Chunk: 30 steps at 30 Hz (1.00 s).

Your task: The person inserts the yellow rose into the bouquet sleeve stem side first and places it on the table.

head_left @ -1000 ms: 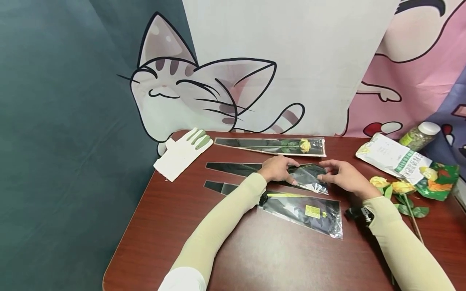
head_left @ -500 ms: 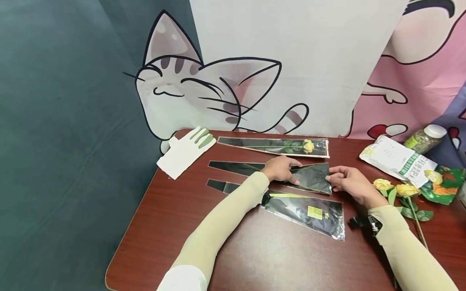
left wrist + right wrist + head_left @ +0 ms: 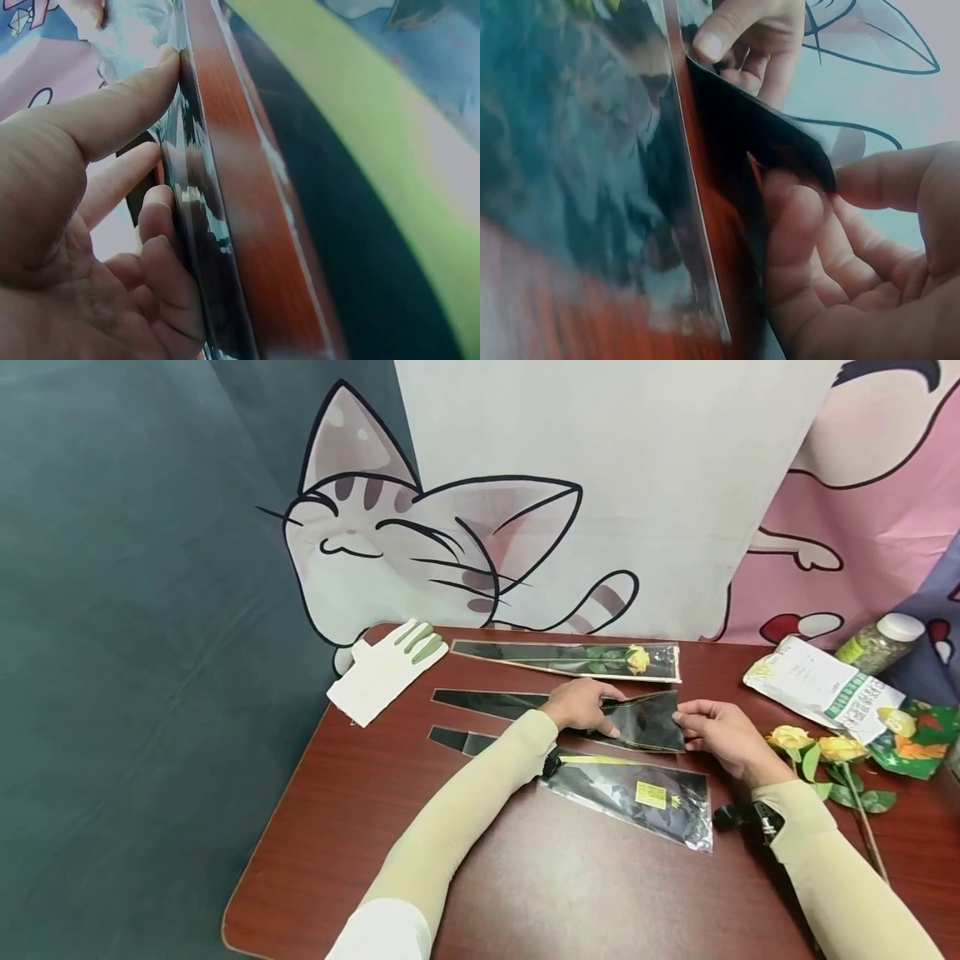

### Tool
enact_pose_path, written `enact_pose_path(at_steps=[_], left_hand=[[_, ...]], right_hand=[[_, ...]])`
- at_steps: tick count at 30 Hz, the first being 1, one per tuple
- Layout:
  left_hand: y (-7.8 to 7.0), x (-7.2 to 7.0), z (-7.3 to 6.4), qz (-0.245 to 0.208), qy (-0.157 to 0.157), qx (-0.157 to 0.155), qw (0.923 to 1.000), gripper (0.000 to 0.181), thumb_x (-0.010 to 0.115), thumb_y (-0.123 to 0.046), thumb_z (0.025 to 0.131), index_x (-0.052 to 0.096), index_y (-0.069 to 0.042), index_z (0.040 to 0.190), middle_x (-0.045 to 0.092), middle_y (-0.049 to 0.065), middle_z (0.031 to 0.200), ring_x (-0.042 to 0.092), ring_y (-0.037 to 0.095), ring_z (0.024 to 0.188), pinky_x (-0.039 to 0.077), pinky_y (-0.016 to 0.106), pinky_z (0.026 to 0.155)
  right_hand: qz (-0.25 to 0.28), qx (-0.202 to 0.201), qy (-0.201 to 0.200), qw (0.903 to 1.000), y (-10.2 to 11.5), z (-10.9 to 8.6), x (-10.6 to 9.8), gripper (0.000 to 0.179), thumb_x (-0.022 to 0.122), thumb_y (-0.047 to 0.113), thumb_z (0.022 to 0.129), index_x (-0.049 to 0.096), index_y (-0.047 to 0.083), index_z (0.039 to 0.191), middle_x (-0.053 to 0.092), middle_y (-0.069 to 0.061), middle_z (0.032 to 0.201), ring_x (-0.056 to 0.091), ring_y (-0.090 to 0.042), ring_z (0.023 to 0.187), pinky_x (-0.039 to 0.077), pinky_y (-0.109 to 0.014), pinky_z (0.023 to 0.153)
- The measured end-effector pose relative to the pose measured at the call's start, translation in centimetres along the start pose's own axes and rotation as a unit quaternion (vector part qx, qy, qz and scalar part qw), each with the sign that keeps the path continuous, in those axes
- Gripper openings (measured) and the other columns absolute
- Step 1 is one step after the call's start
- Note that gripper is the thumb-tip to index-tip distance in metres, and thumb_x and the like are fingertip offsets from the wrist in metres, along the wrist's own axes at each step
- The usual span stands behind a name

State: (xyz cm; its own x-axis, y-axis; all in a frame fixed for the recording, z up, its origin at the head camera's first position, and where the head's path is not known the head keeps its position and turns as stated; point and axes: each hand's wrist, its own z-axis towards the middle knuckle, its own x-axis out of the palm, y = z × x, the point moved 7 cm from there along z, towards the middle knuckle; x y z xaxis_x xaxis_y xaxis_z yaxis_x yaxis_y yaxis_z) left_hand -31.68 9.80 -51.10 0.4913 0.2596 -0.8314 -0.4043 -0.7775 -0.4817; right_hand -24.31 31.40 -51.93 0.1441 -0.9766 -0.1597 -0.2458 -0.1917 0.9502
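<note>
Three long tapered flower sleeves lie across the table in the head view. On the middle black sleeve, my left hand rests with thumb and forefinger spread near its wide part. At that sleeve's wide right end, my right hand pinches the edge. The right wrist view shows the black sleeve edge lifted between thumb and fingers. Nearer to me is a second sleeve with a yellow label, partly behind my left forearm. The far sleeve contains a yellow rose.
A white glove with green fingertips lies at the back left. On the right are loose yellow roses, a white pouch, a green patterned packet and a jar with a white lid. A cat-print cloth hangs behind the table.
My right hand has moved slightly right and now pinches the middle sleeve's end. That wide end has gone from shiny clear to dark and flat. The left hand stays on the sleeve.
</note>
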Motion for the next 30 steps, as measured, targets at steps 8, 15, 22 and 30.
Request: enact_pose_path(at_steps=[8,15,22,30], left_hand=[[-0.1,0.2,0.3,0.017,-0.002,-0.003,0.9999,0.068,0.089,-0.052,0.083,0.062,-0.046,0.144,0.07,-0.013,0.128,0.065,0.004,0.112,0.056,0.028,0.081],[-0.3,-0.3,0.2,0.007,-0.014,0.013,0.9998,0.055,0.086,-0.046,0.089,0.068,-0.034,0.139,0.074,-0.009,0.126,0.068,0.006,0.112,0.055,0.026,0.097],[-0.4,-1.1,0.1,-0.018,-0.051,0.018,0.9984,0.031,0.074,-0.044,0.099,0.074,-0.028,0.126,0.075,-0.01,0.115,0.067,0.004,0.102,0.053,0.023,0.093],[-1.9,-0.7,0.2,-0.159,-0.08,0.047,0.9829,0.011,0.073,-0.033,0.102,0.075,-0.022,0.101,0.073,-0.011,0.083,0.068,0.003,0.074,0.054,0.018,0.069]], right_hand=[[0.065,-0.008,-0.012,0.9978,0.6,0.0,0.8,0.006,0.072,0.013,0.101,0.072,0.018,0.099,0.068,0.012,0.079,0.06,-0.001,0.066,0.056,-0.019,0.059],[0.076,-0.007,-0.012,0.997,0.8,0.3,1.3,0.007,0.075,0.015,0.1,0.075,0.02,0.095,0.066,0.012,0.076,0.058,-0.002,0.065,0.056,-0.019,0.057],[0.076,-0.01,-0.024,0.9967,0.7,0.3,0.9,0.009,0.075,0.014,0.1,0.075,0.02,0.094,0.064,0.012,0.075,0.057,-0.001,0.064,0.055,-0.019,0.056],[0.065,-0.004,-0.023,0.9976,0.8,0.3,0.9,0.009,0.075,0.015,0.1,0.074,0.022,0.094,0.064,0.012,0.075,0.058,-0.002,0.065,0.056,-0.019,0.057]])
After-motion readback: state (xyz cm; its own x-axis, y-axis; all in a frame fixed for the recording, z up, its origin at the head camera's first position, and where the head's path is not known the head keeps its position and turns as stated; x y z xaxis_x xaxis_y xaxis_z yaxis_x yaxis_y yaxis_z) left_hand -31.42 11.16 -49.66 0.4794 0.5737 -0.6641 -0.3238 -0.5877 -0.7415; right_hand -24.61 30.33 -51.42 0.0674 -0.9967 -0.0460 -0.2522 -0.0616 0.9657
